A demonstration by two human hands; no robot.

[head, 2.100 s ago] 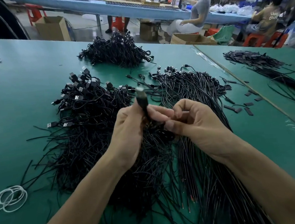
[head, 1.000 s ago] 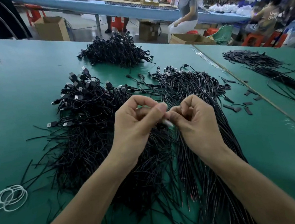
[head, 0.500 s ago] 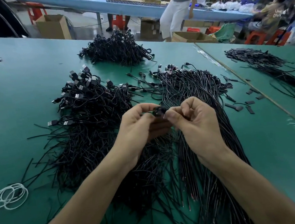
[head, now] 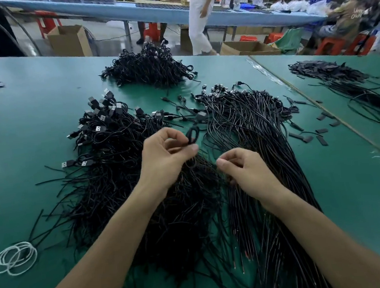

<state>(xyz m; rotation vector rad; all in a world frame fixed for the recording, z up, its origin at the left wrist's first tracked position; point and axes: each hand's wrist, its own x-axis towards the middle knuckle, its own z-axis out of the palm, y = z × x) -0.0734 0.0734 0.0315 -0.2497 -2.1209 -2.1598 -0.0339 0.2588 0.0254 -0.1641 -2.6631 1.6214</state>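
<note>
Green worktable (head: 23, 140) w/ heap of USB cables (head: 112, 136) L, bare-ended wires (head: 254, 124) R; over the heaps, left hand (head: 166, 156) pinching small black loop (head: 191, 135) betw thumb & fingers, raised above the pile; right hand (head: 247, 169) just beside, lower, fingers curled, can't tell if gripping anything; white ties (head: 13, 259) near L edge.

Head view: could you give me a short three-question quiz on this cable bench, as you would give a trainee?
1. True or false: the left hand pinches a small black loop.
2. The white rings lie on the table at its: A) near left, B) far right, C) dead centre.
3. What colour is the table?
Key: 1 true; 2 A; 3 green.
</note>
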